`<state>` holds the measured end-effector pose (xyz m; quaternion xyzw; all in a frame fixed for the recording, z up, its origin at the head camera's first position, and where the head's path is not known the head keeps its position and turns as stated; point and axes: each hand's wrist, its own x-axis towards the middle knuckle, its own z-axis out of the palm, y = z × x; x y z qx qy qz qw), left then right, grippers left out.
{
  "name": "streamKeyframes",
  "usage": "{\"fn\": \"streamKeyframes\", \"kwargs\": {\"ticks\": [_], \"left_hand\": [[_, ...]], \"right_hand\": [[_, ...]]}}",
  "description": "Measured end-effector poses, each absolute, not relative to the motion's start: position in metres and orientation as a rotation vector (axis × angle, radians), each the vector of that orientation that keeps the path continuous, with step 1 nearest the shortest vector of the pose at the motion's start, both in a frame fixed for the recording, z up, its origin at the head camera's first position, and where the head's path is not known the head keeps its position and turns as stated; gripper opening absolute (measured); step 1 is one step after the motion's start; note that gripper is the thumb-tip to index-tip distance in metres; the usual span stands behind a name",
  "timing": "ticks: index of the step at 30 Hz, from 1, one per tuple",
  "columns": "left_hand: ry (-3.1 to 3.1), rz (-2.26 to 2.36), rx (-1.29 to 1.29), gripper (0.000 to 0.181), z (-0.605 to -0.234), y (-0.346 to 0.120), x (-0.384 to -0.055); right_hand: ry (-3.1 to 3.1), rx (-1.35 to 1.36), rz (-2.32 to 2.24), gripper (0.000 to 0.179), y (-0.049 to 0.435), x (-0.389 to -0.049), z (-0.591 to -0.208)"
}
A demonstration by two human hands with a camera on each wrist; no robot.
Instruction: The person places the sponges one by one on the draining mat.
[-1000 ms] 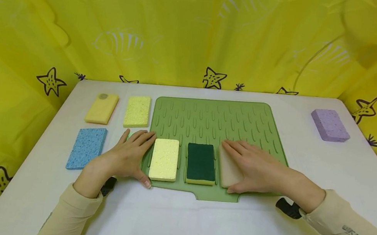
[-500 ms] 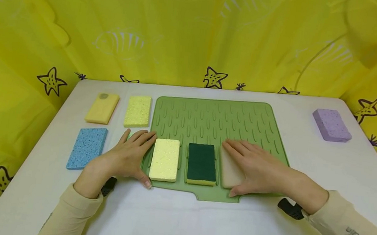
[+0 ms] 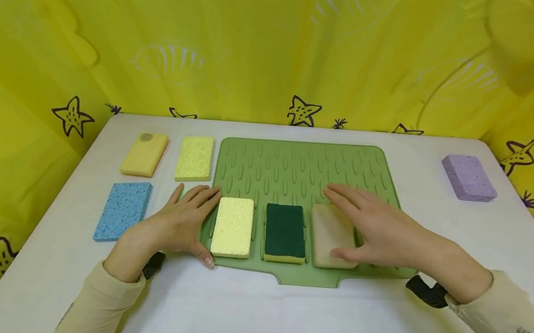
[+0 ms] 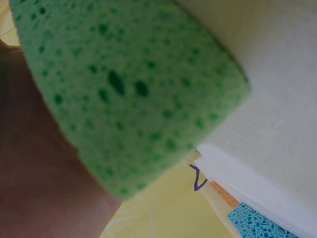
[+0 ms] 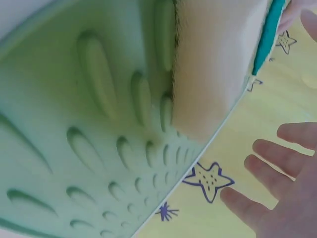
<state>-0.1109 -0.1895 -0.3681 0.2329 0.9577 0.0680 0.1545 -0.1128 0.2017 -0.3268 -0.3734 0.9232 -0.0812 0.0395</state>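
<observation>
A beige sponge (image 3: pixel 330 231) lies flat on the front right of the ribbed green drying mat (image 3: pixel 292 164). Over its right side hovers my right hand (image 3: pixel 380 231), its fingers spread and straight and the thumb overlapping the sponge. In the right wrist view those fingers (image 5: pixel 277 173) stand apart from it. To its left on the mat are a sponge with a dark green scouring pad (image 3: pixel 285 230) and a pale yellow sponge (image 3: pixel 232 226). My left hand (image 3: pixel 181 224) rests at the mat's left edge, fingers relaxed. It mostly hides a light green sponge (image 4: pixel 133 99).
On the white tabletop (image 3: pixel 269 320), left of the mat, lie a blue sponge (image 3: pixel 122 211), an orange-yellow sponge (image 3: pixel 144 155) and a speckled yellow sponge (image 3: pixel 194 159). A purple sponge (image 3: pixel 469 177) sits at the far right. A yellow patterned curtain (image 3: pixel 260 50) hangs behind the table.
My right hand has let go of the beige sponge and lifted a little to the right, uncovering more of it. My left hand and the other sponges keep their places.
</observation>
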Motion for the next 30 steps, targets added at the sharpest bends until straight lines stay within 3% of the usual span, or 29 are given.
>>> {"fn": "streamKeyframes", "kwargs": {"ticks": [9, 30], "left_hand": [[2.750, 0.193, 0.666, 0.142, -0.367, -0.190, -0.110], [2.744, 0.188, 0.672, 0.141, -0.368, -0.189, -0.110]], "right_hand": [[2.912, -1.177, -0.266, 0.091, 0.213, -0.125, -0.318], [3.040, -0.945, -0.386, 0.075, 0.277, -0.155, -0.326]]}}
